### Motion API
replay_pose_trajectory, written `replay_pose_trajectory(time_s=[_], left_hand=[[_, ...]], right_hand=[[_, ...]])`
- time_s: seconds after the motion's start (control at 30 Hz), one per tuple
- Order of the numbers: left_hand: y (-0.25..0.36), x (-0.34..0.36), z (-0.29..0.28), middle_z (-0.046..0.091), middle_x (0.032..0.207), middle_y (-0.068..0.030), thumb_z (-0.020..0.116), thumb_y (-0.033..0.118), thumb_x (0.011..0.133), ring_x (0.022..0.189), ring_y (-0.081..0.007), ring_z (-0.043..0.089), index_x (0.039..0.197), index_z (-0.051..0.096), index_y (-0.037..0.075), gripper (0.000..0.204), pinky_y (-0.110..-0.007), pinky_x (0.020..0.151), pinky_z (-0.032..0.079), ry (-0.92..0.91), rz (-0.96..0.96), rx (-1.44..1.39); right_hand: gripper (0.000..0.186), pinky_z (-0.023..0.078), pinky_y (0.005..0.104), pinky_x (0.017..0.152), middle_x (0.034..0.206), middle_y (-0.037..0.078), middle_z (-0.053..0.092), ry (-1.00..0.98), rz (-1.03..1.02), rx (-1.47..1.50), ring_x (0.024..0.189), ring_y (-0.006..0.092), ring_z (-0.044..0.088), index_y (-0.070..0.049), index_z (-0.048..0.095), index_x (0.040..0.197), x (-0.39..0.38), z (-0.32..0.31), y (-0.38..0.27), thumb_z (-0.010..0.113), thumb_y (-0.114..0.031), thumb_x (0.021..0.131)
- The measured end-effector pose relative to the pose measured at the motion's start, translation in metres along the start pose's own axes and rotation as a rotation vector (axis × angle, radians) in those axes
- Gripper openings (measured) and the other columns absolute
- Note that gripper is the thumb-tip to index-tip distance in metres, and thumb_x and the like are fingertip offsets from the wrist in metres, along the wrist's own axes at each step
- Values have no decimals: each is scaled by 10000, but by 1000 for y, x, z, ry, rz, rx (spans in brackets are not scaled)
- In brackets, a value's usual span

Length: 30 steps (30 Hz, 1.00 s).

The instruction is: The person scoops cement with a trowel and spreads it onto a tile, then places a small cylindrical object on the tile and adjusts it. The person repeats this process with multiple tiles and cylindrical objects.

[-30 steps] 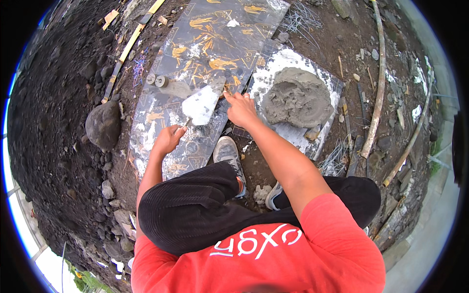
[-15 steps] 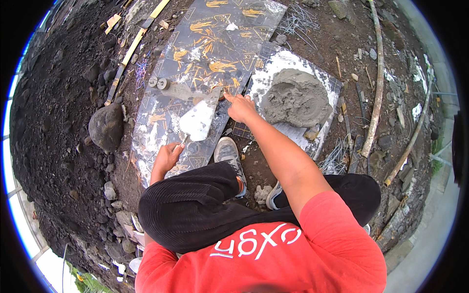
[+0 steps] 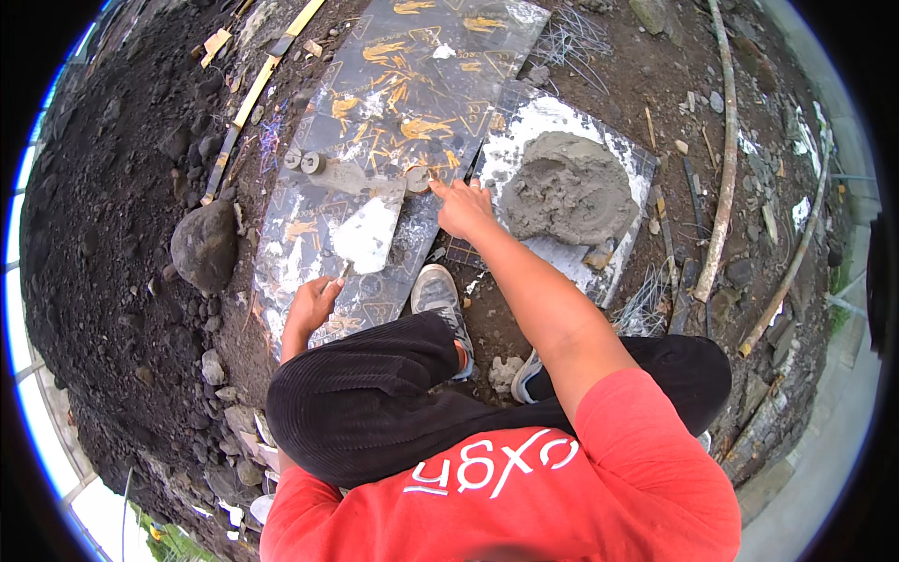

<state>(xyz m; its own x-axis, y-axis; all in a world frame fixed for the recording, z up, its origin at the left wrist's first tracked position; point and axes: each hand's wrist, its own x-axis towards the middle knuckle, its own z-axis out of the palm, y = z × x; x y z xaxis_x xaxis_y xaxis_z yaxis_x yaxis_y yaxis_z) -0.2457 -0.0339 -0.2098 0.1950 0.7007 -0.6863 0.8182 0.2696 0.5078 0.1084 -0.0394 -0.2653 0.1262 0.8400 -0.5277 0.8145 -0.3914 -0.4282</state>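
My left hand point(image 3: 312, 305) is closed round the handle of a trowel. The trowel's broad pale blade point(image 3: 368, 234) lies low over a dark printed board point(image 3: 337, 225). At the board's right edge, my right hand point(image 3: 464, 207) reaches in with its fingertips against a small round mould point(image 3: 418, 179) filled with grey mortar. A flat smear of wet mortar point(image 3: 351, 178) lies left of the mould. Beyond it stand two small grey mortar cylinders point(image 3: 304, 161). A large heap of wet mortar point(image 3: 569, 187) sits on a second board point(image 3: 538, 114) to the right.
A big rounded stone point(image 3: 204, 245) and dark gravel point(image 3: 122, 234) lie to the left. Tangled wire point(image 3: 573, 42) lies beyond the boards, and a long wooden pole point(image 3: 723, 178) runs along the right. My shoe point(image 3: 435, 290) is close to the board's near edge.
The trowel has moved left, off the small round mould, with my left hand. The mould's grey, filled top now shows. My right hand stays in nearly the same place.
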Motion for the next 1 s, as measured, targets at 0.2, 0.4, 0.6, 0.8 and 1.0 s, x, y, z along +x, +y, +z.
replay_pose_trajectory(time_s=[0.2, 0.4, 0.6, 0.8, 1.0], left_hand=[[2, 14, 20, 542, 603, -27, 625, 445, 1013, 539, -122, 502, 889, 665, -7, 471, -327, 515, 416, 13, 3, -110], [11, -2, 20, 547, 608, -12, 622, 431, 1016, 529, -105, 493, 1017, 699, -29, 466, -301, 505, 403, 102, -14, -198], [51, 6, 13, 667, 703, -125, 645, 381, 999, 654, -234, 645, 1115, 676, -53, 450, -422, 655, 513, 157, 174, 131], [95, 21, 70, 716, 1082, -251, 705, 349, 949, 1001, -322, 714, 1254, 607, -42, 506, -430, 869, 541, -117, 343, 9], [143, 38, 94, 691, 1085, -146, 611, 306, 1047, 1004, -227, 703, 1261, 581, -55, 420, -366, 898, 545, -436, 580, -522]], right_hand=[[687, 331, 503, 1148, 1445, 96, 548, 14, -12, -15, 1400, 392, 437, -327, 474, 1563, -2, 2, -1, 564, -152, 905], [689, 343, 529, 1131, 1432, 108, 553, 35, -12, 10, 1357, 397, 467, -315, 479, 1560, 3, 8, 0, 569, -161, 895], [781, 508, 410, 939, 1204, 141, 645, 262, -58, 443, 1060, 343, 637, -70, 378, 1593, -6, 37, 23, 669, -185, 878], [486, 539, 379, 841, 1113, 79, 654, -523, 153, 1662, 1019, 170, 619, -72, 582, 1301, -62, 61, 24, 756, -349, 942], [234, 545, 439, 900, 1071, 52, 672, -305, 130, 2002, 1045, 207, 650, -89, 636, 1130, -71, 24, 18, 727, -238, 974]])
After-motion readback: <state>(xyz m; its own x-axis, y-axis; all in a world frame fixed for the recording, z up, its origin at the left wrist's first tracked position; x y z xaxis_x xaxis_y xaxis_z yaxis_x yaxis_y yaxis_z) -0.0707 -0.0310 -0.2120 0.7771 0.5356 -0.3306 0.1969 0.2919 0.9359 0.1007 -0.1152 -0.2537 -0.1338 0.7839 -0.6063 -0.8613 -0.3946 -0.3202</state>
